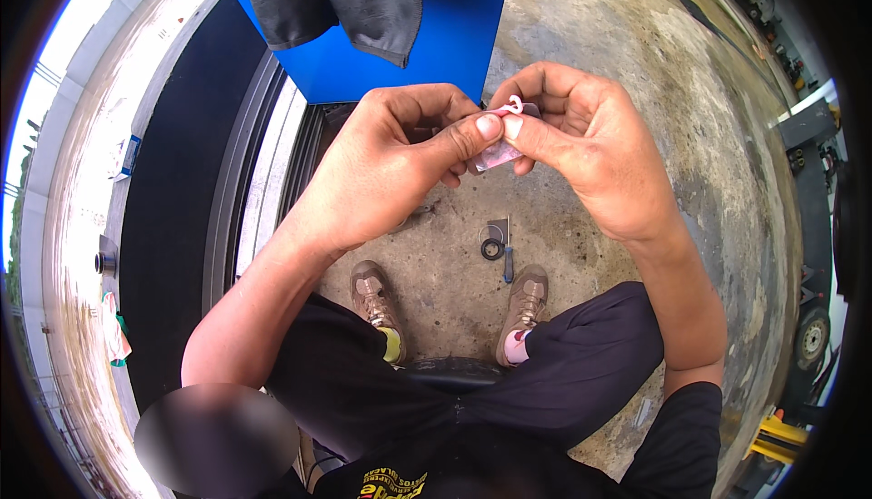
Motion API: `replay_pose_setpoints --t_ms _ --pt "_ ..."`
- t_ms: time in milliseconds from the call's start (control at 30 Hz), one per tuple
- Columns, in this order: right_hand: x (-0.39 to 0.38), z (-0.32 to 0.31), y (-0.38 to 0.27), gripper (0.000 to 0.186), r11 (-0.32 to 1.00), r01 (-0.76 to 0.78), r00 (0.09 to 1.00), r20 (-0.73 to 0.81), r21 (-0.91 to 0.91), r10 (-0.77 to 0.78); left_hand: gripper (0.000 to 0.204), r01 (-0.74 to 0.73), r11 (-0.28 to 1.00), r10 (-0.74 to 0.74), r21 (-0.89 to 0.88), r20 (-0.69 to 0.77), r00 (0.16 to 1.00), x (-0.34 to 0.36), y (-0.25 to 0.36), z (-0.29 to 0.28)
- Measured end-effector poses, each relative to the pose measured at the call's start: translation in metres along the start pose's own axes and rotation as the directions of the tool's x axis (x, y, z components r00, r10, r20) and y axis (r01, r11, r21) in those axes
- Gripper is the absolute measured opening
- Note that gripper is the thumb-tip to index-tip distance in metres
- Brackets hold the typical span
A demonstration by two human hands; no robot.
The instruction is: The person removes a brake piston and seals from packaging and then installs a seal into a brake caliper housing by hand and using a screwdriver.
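Note:
My left hand (pixel 391 154) and my right hand (pixel 589 156) meet in front of me, both closed on a small flat pinkish packet (pixel 492 154). Both thumbs press near its top edge, side by side, and a pale pink, looped strand (pixel 514 104) curls up just above them. Some of the fingertips are hidden behind the packet and thumbs. Below my hands, a screwdriver with a blue handle (pixel 509 265) lies on the floor beside a black ring (pixel 492 249) and a small metal piece.
A blue cabinet (pixel 459 18) stands ahead with a dark cloth (pixel 381 0) over it. A black panel and metal rails (pixel 173 217) run along my left. The stained concrete floor (pixel 581 18) extends right toward equipment and a wheel (pixel 810 338). My shoes are below.

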State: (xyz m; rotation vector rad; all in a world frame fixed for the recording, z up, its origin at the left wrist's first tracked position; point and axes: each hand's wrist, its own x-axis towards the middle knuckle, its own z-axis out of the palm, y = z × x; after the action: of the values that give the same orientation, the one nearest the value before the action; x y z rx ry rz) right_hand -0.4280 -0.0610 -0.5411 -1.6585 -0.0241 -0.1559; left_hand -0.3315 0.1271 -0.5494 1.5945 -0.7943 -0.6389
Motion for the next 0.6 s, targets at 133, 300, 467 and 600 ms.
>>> replay_pose_setpoints --t_ms 133,300,467,600 --pt "0.001 -0.001 0.003 0.013 1.0 -0.016 1.0 0.01 -0.003 0.016 0.031 0.052 0.999 -0.052 -0.015 0.007 0.999 0.0 0.0 0.0" --pt "0.0 -0.001 0.001 0.019 0.999 -0.039 0.999 0.032 -0.018 0.04 0.03 0.091 0.996 -0.091 -0.026 0.008 0.996 0.001 -0.007 -0.001" --pt "-0.002 -0.003 -0.002 0.03 0.951 0.094 0.996 0.04 -0.295 -0.085 0.029 0.076 0.995 -0.073 0.068 -0.051 0.996 0.001 -0.008 -0.001" --pt "-0.004 -0.001 -0.001 0.034 0.807 0.219 0.967 0.013 -0.549 -0.253 0.028 0.032 0.994 -0.022 0.1 -0.097 0.995 0.003 -0.013 -0.002"
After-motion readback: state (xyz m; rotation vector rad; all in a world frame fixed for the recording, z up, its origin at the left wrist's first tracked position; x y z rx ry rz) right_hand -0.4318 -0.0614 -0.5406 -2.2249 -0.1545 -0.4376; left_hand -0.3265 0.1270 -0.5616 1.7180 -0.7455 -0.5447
